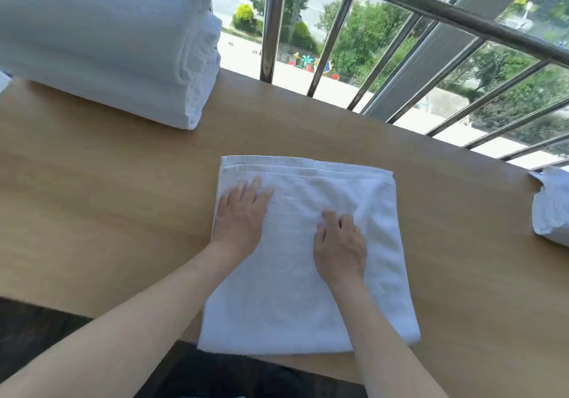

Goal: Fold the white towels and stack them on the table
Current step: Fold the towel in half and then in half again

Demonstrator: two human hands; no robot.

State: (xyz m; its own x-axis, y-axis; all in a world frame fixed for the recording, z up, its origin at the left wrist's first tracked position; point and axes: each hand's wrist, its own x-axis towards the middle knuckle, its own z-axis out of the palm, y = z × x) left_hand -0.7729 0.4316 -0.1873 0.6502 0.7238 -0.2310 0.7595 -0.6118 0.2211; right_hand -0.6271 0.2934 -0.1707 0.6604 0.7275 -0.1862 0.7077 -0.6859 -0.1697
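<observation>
- Towel (308,259) lay folded flat on table (107,197), its near edge at the front rim.
- Left hand (240,213) pressed its left part, fingers straight.
- Right hand (340,243) rested mid-towel, fingers loosely bent, gripping nothing.
- Stack (107,43) stood far left; cloth (551,209) lay far right.

Metal railing (431,8) seen across top, slanting down to right; upright bars (271,22) set below top rail. Grey pillar (440,46) seen behind bars, leaning in wide-angle view. Outside, beyond bars: green trees (363,37), yellow-green shrub (244,12), pale pavement (240,54) in sun. Small colourful figures (308,62) stood on pavement near trees; too small to be told apart. Dark floor (30,336) seen at bottom left.
</observation>
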